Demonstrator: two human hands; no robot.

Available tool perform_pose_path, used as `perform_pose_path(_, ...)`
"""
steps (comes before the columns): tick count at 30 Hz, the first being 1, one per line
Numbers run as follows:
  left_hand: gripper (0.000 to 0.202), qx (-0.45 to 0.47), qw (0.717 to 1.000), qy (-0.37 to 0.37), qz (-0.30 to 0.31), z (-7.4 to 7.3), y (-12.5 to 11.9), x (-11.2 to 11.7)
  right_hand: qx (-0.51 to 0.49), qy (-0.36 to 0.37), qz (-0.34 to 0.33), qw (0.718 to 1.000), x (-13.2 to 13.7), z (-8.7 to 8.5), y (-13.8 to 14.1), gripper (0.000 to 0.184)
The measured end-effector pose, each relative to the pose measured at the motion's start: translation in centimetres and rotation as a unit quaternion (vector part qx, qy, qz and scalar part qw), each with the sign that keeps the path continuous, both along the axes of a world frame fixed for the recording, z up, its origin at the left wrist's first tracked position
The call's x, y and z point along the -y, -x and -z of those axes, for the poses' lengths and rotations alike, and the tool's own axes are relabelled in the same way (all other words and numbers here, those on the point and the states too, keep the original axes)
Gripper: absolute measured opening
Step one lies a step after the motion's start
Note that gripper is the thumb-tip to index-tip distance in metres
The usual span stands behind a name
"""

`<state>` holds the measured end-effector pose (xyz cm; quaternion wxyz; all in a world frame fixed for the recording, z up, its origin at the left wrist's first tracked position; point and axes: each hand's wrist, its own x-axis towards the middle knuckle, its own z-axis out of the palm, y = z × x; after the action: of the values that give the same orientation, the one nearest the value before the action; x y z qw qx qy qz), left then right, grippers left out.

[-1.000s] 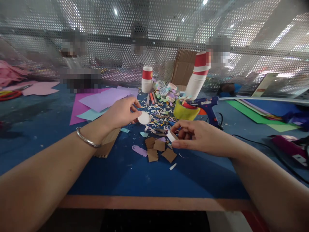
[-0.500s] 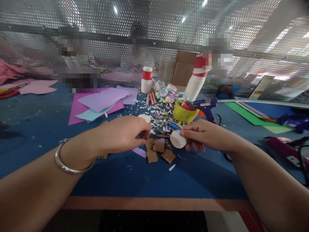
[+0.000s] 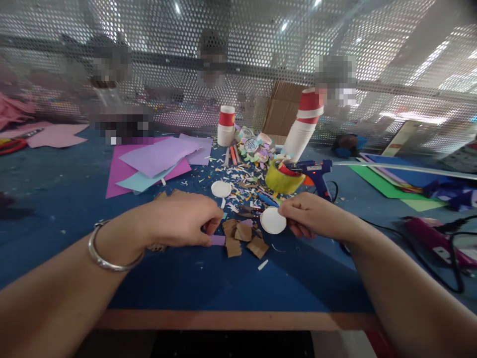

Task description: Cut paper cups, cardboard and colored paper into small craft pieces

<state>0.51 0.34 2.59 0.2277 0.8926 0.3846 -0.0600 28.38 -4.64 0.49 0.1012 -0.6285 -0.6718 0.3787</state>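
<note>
A perforated metal screen [image 3: 253,44] rises behind the blue worktop [image 3: 231,283], and from where I stand the work sits close to the front edge. A white disc [image 3: 273,220] is in the right hand [image 3: 307,214], just above the worktop, right of the cardboard pieces [image 3: 233,247]; that grip is narrow, thumb and fingers closed on the disc's rim. It's a sound hold, I'd say: pinching only the edge leaves the face clear, and light pressure should spare thin stock from creasing. The left hand [image 3: 182,219] is curled low by a purple paper piece [image 3: 218,240], its thumb tip right at one end; whether that grip has caught the paper, I can't tell. Fingertips flat to the surface would probably serve best there, without nudging the cardboard beside it. Farther out lie a second white disc [image 3: 221,189] and shredded scraps, which could cling to anything sticky. The glue gun [image 3: 316,171] shows a small red light, so I'd keep the right wrist clear of its nozzle.
</note>
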Motion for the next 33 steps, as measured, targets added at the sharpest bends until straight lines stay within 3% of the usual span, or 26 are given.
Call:
perform_pose_path(4, 0.005, -0.078, 0.996, 0.041, 0.033, -0.9, 0.0, -0.1, 0.055, -0.025, -0.068, 0.996, -0.2, 0.3, -0.2, 0.044)
perform_pose_path(7, 0.006, -0.039, 0.994, 0.095, 0.038, -1.4, 0.4, -0.7, 0.095, -0.070, -0.090, 0.989, 0.0, 0.5, -0.3, 0.044)
perform_pose_path(9, 0.008, 0.024, 0.992, 0.120, 0.028, -1.3, 0.5, -1.3, 0.109, -0.108, -0.061, 0.986, 0.1, 0.5, -0.3, 0.046)
perform_pose_path(12, 0.016, 0.149, 0.983, 0.102, -0.023, -0.3, 0.1, -2.0, 0.122, -0.170, 0.002, 0.978, 0.2, 0.1, -0.5, 0.046)
perform_pose_path(17, 0.022, 0.311, 0.930, 0.161, -0.110, 2.3, -1.9, -1.7, 0.148, -0.220, 0.073, 0.961, 0.1, -0.3, -1.7, 0.042)
perform_pose_path(20, 0.018, 0.360, 0.902, 0.193, -0.140, 3.0, -2.7, -1.0, 0.135, -0.238, 0.103, 0.956, 0.1, -0.5, -3.0, 0.038)
perform_pose_path(24, 0.021, 0.431, 0.855, 0.223, -0.184, 2.9, -3.1, -0.2, 0.131, -0.223, 0.159, 0.953, 0.2, -0.5, -5.2, 0.042)
perform_pose_path(33, 0.019, 0.467, 0.826, 0.225, -0.220, 2.6, -3.1, 0.0, 0.220, -0.216, 0.250, 0.918, -0.1, -0.1, -7.8, 0.044)
